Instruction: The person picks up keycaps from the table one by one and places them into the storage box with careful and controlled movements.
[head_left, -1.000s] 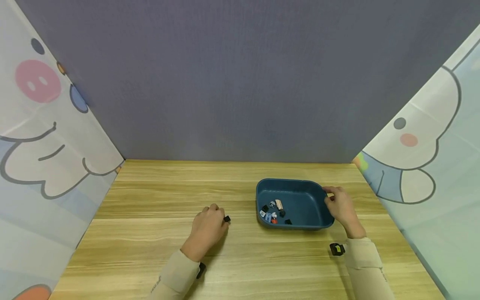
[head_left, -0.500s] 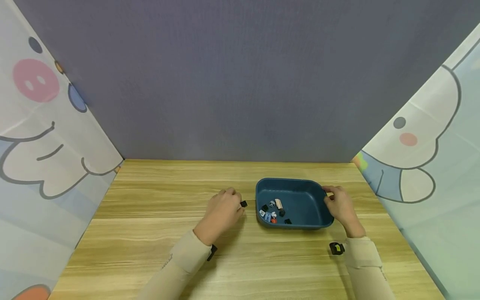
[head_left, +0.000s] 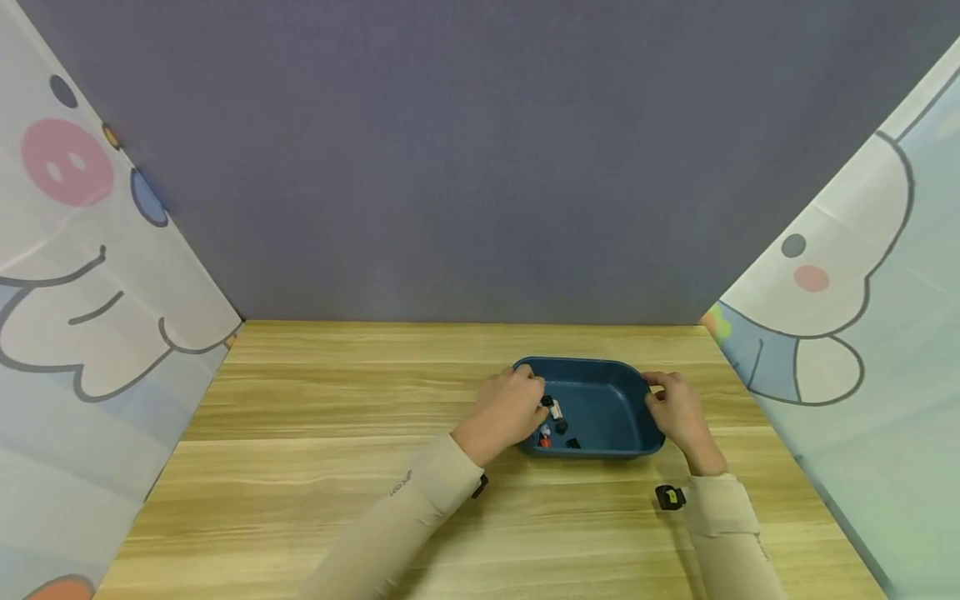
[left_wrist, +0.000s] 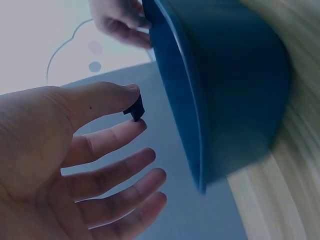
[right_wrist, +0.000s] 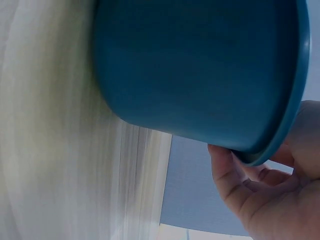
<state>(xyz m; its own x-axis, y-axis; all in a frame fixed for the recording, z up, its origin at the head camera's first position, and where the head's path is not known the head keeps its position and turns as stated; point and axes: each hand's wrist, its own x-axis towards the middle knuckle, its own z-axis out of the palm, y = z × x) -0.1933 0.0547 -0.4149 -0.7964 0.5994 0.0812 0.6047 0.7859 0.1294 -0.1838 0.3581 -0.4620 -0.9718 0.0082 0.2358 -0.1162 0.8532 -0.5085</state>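
Observation:
My left hand (head_left: 504, 410) is over the left end of a dark blue plastic tub (head_left: 600, 454). In the left wrist view, its thumb and index fingertip pinch a small black block (left_wrist: 135, 107), with the other fingers spread loosely. My right hand (head_left: 678, 414) grips the rim at the tub's right end, as the right wrist view also shows. Inside the tub lie several small pieces: a cream bar (head_left: 556, 410), a black piece (head_left: 562, 426), a flat black piece (head_left: 573, 443), a red piece (head_left: 545, 443) and a white one. The left hand hides others.
The tub stands on a light wooden table (head_left: 315, 383). A grey panel (head_left: 480, 167) rises behind it, and cartoon-printed sheets flank the table. A small black wrist camera (head_left: 670, 497) sits by the right cuff, and another is partly visible under the left cuff.
Carrying the black block, my left hand has moved right and slightly farther back, from the bare table to over the tub. My right hand has kept its grip on the rim.

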